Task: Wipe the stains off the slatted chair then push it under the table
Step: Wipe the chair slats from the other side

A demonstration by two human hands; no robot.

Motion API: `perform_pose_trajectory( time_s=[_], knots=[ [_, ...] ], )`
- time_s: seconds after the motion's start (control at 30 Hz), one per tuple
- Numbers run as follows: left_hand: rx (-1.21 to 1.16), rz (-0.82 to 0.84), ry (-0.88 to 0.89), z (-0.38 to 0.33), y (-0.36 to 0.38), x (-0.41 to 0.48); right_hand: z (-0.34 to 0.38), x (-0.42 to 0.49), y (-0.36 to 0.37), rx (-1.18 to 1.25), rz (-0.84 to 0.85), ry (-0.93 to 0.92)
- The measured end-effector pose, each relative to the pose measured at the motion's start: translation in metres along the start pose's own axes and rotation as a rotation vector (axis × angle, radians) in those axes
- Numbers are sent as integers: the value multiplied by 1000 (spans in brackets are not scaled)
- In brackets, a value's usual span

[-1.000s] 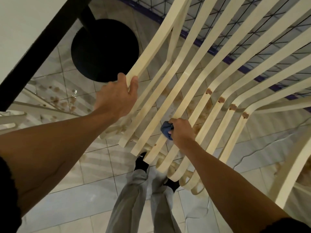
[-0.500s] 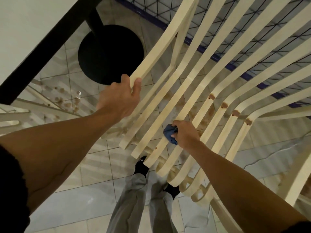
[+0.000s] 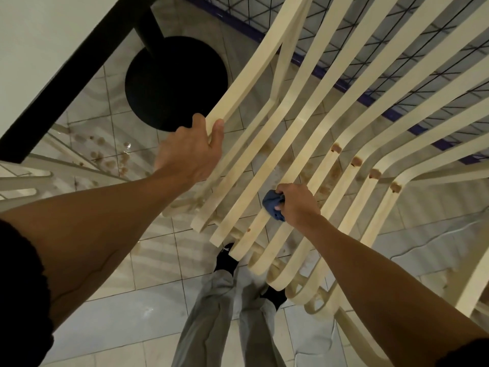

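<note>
Left grip (image 3: 189, 152) wraps its fingers round the leftmost slat of the slatted chair (image 3: 267, 144), forearm reaching in from the lower left; the counter (image 3: 39, 49) and its round black base (image 3: 174, 80) stand left of the chair. At the chair's middle, the right grip (image 3: 299, 205) clutches a balled blue cloth (image 3: 272, 203) against a slat. Brown stains (image 3: 336, 148) mark four slats further right, at the chair's bend

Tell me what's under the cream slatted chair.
Through the gaps: pale glossy tiled floor with brown marks, and two black-socked feet. The slats hide the toes and floor directly beneath them.
</note>
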State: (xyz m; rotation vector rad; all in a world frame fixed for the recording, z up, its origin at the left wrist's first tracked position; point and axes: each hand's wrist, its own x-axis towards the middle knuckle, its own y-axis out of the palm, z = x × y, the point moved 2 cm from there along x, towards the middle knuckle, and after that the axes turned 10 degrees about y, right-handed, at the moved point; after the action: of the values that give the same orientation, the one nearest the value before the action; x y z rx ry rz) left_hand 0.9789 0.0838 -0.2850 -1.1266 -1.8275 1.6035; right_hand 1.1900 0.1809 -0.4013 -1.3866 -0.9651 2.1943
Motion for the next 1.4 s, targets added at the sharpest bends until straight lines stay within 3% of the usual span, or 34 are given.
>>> perform_pose_trajectory(
  time_s=[0.63,0.77,0.9,1.17,1.4],
  knots=[
    [27,4,-3,1,-1,0,2,-7,14,58,-142,89],
    [20,13,-20,-2,-3,-1,3,-25,30,23,-73,18],
    [13,18,-23,-2,-2,-1,10,-30,29,-198,29,-158],
    [31,11,-21,-2,-2,-1,26,-36,23,-94,-10,0],
    [36,19,-25,-2,-3,-1,34,-45,29,-191,69,-115]
  ],
)
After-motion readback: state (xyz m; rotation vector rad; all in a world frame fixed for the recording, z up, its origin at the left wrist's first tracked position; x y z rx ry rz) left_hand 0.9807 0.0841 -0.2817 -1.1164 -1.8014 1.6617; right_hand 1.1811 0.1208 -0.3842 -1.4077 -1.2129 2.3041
